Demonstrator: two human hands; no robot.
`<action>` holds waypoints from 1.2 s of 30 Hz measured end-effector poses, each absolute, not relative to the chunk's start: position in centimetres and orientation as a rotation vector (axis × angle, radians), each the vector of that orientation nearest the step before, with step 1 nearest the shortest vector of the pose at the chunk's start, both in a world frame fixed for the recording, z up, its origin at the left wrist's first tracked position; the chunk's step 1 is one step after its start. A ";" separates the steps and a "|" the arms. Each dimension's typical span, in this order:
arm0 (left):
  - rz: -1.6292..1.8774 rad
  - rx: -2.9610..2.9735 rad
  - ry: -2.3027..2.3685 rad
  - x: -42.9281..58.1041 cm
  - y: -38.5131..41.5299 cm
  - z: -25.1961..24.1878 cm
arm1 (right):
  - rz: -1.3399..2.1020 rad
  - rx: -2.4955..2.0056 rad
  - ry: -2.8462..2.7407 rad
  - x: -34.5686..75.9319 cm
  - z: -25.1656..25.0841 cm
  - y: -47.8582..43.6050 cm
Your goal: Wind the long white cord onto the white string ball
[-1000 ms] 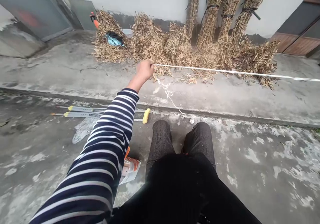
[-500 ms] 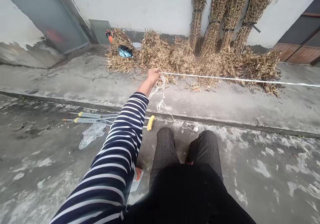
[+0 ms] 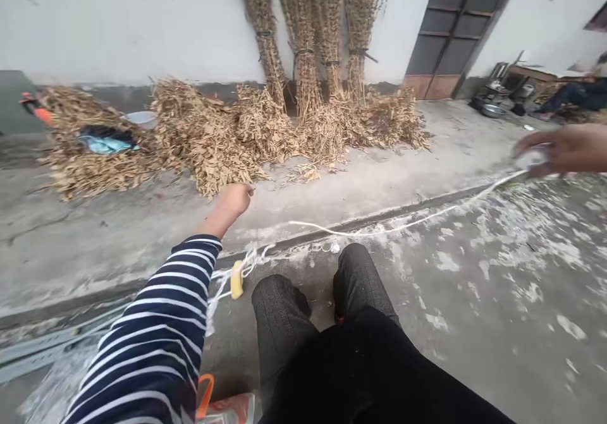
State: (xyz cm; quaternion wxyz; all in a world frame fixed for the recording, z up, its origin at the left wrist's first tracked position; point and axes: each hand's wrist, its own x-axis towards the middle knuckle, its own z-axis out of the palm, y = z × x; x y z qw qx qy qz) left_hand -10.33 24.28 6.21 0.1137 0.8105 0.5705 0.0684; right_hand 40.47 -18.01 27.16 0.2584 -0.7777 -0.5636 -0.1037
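Note:
My left hand (image 3: pixel 234 199), in a dark striped sleeve, is closed in front of the dry plant heap; its palm side is hidden, so I cannot make out anything in it. At the right edge my right hand (image 3: pixel 569 149), slightly blurred, closes around a white wad of cord. From it a white cord (image 3: pixel 417 223) sags leftward to a loose end near the step, apart from my left hand. Below my left hand a tangle of white strands (image 3: pixel 249 261) lies about the yellow crutch handle (image 3: pixel 236 280). A small white knot (image 3: pixel 334 248) lies near my knees.
Dry stalks and leaves (image 3: pixel 203 139) are heaped along the wall, with tied upright bundles (image 3: pixel 306 51) behind. A concrete step edge (image 3: pixel 403 209) crosses before me. Grey crutches (image 3: pixel 61 342) and an orange-handled bag (image 3: pixel 227 408) lie left. A metal basin (image 3: pixel 493 110) stands far right.
The view has swung right, bringing my right hand into sight. The taut cord has gone slack and its end is away from my left hand. The white tangle is lower, by the crutch handle.

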 end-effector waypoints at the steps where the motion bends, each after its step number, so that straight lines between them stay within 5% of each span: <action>1: 0.267 2.355 1.631 -8.9 23.7 6.6 | 0.064 -2.287 -1.563 40.4 27.6 -17.3; 3: 0.391 2.295 1.399 -5.4 21.0 7.4 | 0.748 -2.470 -1.480 39.2 28.3 -15.0; 8: 0.568 1.849 0.723 3.8 9.3 8.8 | 1.090 -2.114 -1.480 33.0 26.7 -9.4; 15: 0.527 1.493 0.349 7.0 -0.2 9.0 | 0.760 -1.902 -1.396 31.1 22.7 -5.3; 23: 0.854 2.366 0.544 4.1 1.2 9.9 | 0.843 -2.209 -1.715 26.5 23.3 -4.6; 29: 1.033 2.379 0.545 2.9 3.0 10.5 | 0.329 -2.356 -2.087 25.2 22.4 -4.0; 36: 0.271 1.322 0.363 1.7 1.4 9.6 | -0.223 -2.017 -2.284 25.3 20.9 -3.7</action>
